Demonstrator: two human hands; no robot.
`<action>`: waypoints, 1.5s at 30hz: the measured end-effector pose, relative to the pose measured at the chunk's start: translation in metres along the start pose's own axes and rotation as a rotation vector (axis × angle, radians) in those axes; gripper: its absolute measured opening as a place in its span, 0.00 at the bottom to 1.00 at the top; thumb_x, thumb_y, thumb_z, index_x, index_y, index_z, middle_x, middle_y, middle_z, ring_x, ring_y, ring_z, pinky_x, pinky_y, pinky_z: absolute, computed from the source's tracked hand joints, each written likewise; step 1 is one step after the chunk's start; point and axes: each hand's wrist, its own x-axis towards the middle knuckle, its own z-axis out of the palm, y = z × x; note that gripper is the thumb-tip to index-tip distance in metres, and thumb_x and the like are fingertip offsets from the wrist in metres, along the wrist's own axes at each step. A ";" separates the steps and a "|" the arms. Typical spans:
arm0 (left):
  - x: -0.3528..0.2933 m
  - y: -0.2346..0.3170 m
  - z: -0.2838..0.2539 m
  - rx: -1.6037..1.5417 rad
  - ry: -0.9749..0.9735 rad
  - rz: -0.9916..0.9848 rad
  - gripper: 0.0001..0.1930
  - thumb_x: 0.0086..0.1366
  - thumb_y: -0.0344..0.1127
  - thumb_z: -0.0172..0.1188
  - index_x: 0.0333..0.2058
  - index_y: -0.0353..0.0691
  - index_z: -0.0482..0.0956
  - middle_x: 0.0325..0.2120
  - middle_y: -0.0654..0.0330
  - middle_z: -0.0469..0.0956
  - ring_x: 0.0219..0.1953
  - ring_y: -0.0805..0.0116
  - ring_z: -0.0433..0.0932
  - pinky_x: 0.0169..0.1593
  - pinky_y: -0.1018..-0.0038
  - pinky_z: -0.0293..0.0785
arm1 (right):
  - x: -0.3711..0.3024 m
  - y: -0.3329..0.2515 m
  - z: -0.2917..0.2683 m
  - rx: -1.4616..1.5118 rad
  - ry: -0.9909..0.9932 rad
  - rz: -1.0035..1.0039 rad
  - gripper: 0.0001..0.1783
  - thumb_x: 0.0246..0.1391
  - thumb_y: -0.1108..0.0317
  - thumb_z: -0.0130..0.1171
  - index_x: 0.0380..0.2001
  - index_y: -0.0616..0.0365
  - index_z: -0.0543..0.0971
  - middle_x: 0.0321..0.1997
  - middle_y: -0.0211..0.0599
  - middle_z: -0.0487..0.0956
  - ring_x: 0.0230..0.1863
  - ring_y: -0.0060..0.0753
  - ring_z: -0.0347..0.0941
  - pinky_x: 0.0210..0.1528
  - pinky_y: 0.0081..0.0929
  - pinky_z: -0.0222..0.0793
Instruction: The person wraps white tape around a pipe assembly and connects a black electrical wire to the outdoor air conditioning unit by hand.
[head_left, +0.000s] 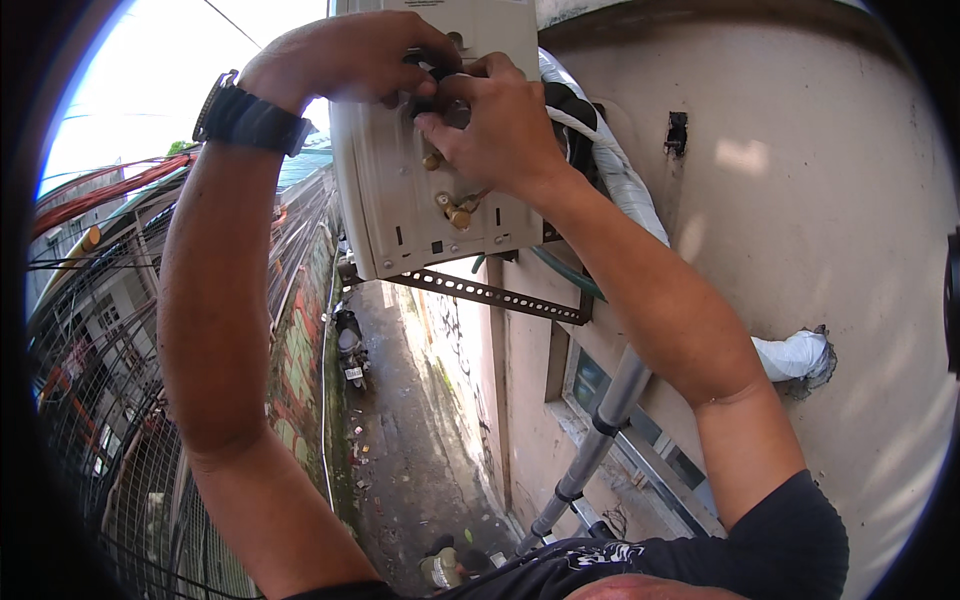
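Both of my hands are raised to the side of a beige outdoor air-conditioner unit [375,190]. My left hand [350,55], with a dark watch [245,115] on its wrist, reaches across the unit's upper part with fingers curled. Beside it, my right hand [495,120] pinches with thumb and fingers. A small black piece [420,105] shows between the two hands; my fingers cover most of it, so its kind is unclear. Below them, brass valves [458,213] stick out of the casing. White-wrapped piping [625,185] curves down behind my right hand.
A perforated metal bracket [490,295] supports the unit on the beige wall [800,230]. A grey ladder pole [600,430] leans below my right arm. Bundled cables [120,400] crowd the left. Far below lie an alley [420,470], a parked motorbike [350,350] and a person [442,570].
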 end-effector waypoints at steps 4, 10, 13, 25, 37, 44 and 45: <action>0.003 -0.009 0.003 0.117 0.067 0.141 0.21 0.63 0.29 0.63 0.56 0.40 0.80 0.42 0.53 0.85 0.38 0.61 0.84 0.46 0.64 0.80 | 0.000 0.000 -0.002 -0.015 0.013 -0.095 0.16 0.48 0.55 0.72 0.38 0.50 0.89 0.46 0.43 0.81 0.56 0.43 0.73 0.58 0.47 0.61; 0.005 0.003 -0.004 0.273 0.007 0.113 0.22 0.62 0.29 0.64 0.57 0.42 0.78 0.45 0.49 0.83 0.47 0.50 0.83 0.53 0.57 0.78 | 0.001 -0.005 0.005 0.046 0.065 0.052 0.13 0.49 0.54 0.72 0.33 0.49 0.89 0.46 0.42 0.82 0.56 0.41 0.74 0.58 0.48 0.62; 0.006 0.007 -0.003 0.265 0.002 0.094 0.23 0.62 0.30 0.64 0.57 0.41 0.78 0.46 0.48 0.83 0.48 0.50 0.83 0.55 0.59 0.78 | 0.002 -0.008 0.012 -0.046 0.156 0.001 0.12 0.49 0.54 0.74 0.31 0.49 0.89 0.44 0.42 0.82 0.55 0.39 0.75 0.58 0.47 0.64; 0.010 -0.015 0.027 0.216 0.338 0.281 0.15 0.63 0.28 0.64 0.49 0.37 0.78 0.45 0.50 0.83 0.48 0.47 0.82 0.53 0.58 0.78 | 0.008 0.015 -0.005 -0.208 0.072 -0.151 0.14 0.48 0.70 0.69 0.39 0.58 0.80 0.41 0.47 0.81 0.44 0.54 0.82 0.43 0.43 0.79; 0.005 -0.030 0.086 0.370 0.794 0.366 0.12 0.64 0.30 0.65 0.45 0.39 0.75 0.39 0.58 0.82 0.40 0.53 0.84 0.42 0.62 0.82 | 0.013 0.012 -0.005 0.024 0.090 -0.076 0.32 0.51 0.77 0.60 0.61 0.52 0.68 0.47 0.46 0.85 0.46 0.53 0.82 0.52 0.46 0.76; 0.007 -0.038 0.103 0.124 0.873 0.295 0.19 0.65 0.30 0.69 0.50 0.40 0.71 0.42 0.55 0.86 0.42 0.55 0.87 0.44 0.64 0.84 | -0.011 0.003 -0.002 0.024 0.080 0.014 0.45 0.51 0.73 0.58 0.74 0.48 0.59 0.58 0.38 0.82 0.63 0.49 0.68 0.70 0.50 0.54; 0.007 -0.038 0.103 0.110 0.867 0.282 0.19 0.65 0.30 0.69 0.51 0.41 0.71 0.42 0.54 0.86 0.42 0.56 0.88 0.44 0.64 0.85 | -0.012 0.004 -0.003 0.037 0.087 0.007 0.46 0.50 0.71 0.59 0.75 0.49 0.59 0.58 0.38 0.82 0.64 0.49 0.67 0.71 0.50 0.54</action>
